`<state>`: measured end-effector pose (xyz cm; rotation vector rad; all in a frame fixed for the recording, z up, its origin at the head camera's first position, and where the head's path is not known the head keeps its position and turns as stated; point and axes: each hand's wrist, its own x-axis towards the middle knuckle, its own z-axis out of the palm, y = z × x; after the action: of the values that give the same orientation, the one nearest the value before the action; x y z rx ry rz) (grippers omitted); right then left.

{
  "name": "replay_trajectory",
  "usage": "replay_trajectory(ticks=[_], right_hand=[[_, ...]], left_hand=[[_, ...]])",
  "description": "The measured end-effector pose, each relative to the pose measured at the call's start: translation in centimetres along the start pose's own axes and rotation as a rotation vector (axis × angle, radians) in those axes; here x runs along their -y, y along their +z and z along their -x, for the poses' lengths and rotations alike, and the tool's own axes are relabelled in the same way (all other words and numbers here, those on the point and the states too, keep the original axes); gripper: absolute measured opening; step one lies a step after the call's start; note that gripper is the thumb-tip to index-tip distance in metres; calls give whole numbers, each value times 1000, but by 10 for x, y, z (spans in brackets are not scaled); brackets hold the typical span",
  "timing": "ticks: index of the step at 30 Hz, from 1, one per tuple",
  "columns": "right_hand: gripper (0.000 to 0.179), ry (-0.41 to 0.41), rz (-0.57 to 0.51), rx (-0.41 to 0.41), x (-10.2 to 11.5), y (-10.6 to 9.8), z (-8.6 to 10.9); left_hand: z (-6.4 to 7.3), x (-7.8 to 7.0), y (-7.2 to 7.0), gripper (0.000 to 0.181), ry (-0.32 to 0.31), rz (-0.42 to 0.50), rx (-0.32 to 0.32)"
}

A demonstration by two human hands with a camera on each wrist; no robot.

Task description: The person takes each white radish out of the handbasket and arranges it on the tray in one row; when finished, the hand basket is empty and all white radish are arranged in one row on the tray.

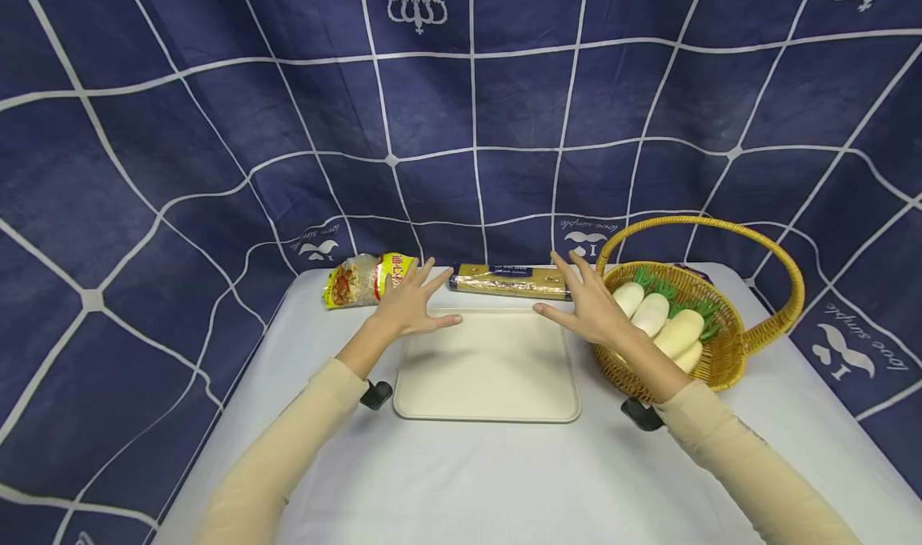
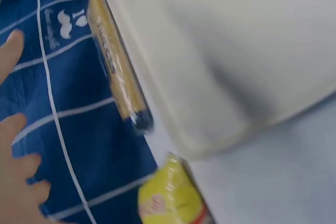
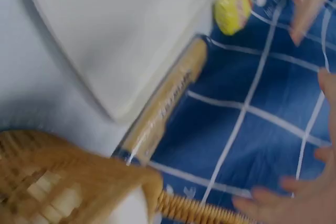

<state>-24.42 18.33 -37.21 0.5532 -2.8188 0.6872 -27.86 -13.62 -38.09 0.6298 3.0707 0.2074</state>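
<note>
Both hands hover over the table with fingers spread, holding nothing. In the head view, my left hand [image 1: 409,305] is above the tray's back left corner, beside a yellow food packet [image 1: 360,281]. My right hand [image 1: 592,309] is over the back right corner of the tray, overlapping the basket's left side in this view. Between them lies a shallow cream rectangular tray [image 1: 487,369]. Behind it rests a long noodle packet [image 1: 510,281] in gold and dark blue wrapping. The left wrist view shows the noodle packet [image 2: 118,59] along the tray's rim [image 2: 152,85].
A wicker basket [image 1: 729,361] with a tall arched handle [image 1: 792,277] stands at the right. Several white radishes [image 1: 677,333] with green tops lie inside it. A dark blue checked cloth [image 1: 475,105] hangs behind the white-covered table [image 1: 475,481].
</note>
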Motion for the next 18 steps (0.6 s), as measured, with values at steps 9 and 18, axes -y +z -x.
replay_trajectory(ticks=[9, 18], right_hand=[[71, 55, -331, 19, -48, -43, 50], [76, 317, -240, 50, -93, -65, 94]], left_hand=[[31, 42, 23, 93, 17, 381, 147], [51, 65, 47, 106, -120, 419, 368]])
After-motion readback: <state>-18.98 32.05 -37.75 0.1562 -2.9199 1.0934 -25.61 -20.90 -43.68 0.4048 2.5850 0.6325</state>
